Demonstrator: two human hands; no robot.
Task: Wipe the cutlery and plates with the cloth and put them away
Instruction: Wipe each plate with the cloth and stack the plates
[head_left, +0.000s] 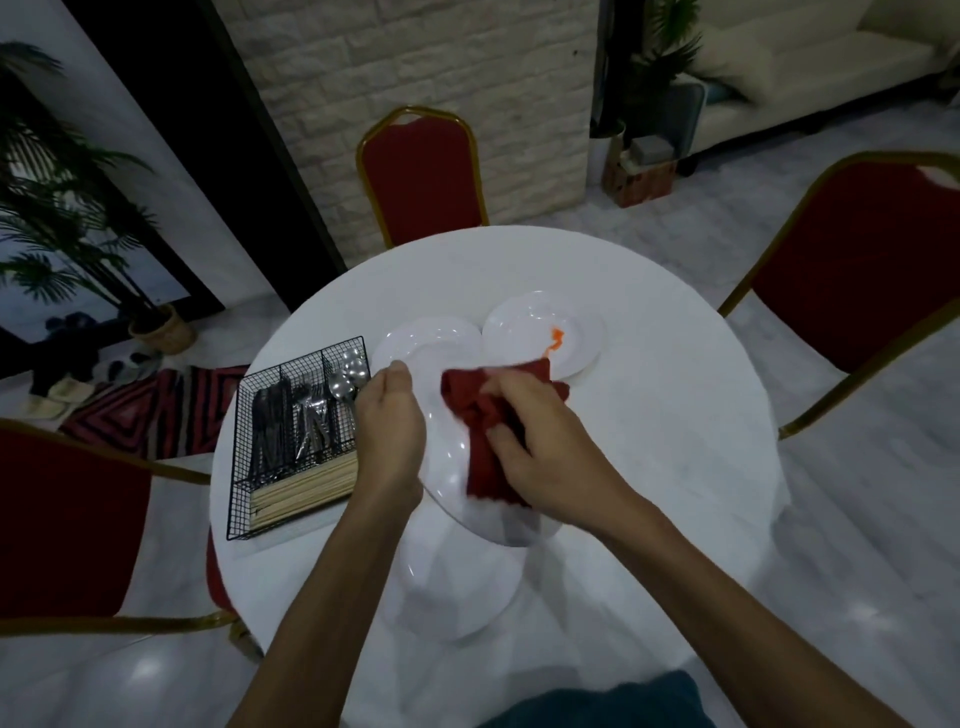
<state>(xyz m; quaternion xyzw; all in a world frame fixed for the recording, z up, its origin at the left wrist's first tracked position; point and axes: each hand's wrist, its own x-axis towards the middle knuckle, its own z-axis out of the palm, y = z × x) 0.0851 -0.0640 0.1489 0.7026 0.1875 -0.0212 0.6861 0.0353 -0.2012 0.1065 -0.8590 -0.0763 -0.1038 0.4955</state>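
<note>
Round white desk (649, 441): you're mid-wipe on a plate (457, 467) held tilted above it. Left hand (389, 415) fingers closed on its rim; right hand (540, 441) fingers clenched round the red cloth (483, 415), pressed to its face. Stained plate (545, 332) waits behind. Cutlery sits in the wire tray (296, 436). Next, probably: set this one down, take the stained one.

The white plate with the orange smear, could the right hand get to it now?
Probably yes. The white plate with the orange smear lies open on the round white table, just beyond the right hand. But that hand grips the dark red cloth, so it would arrive full.
</note>
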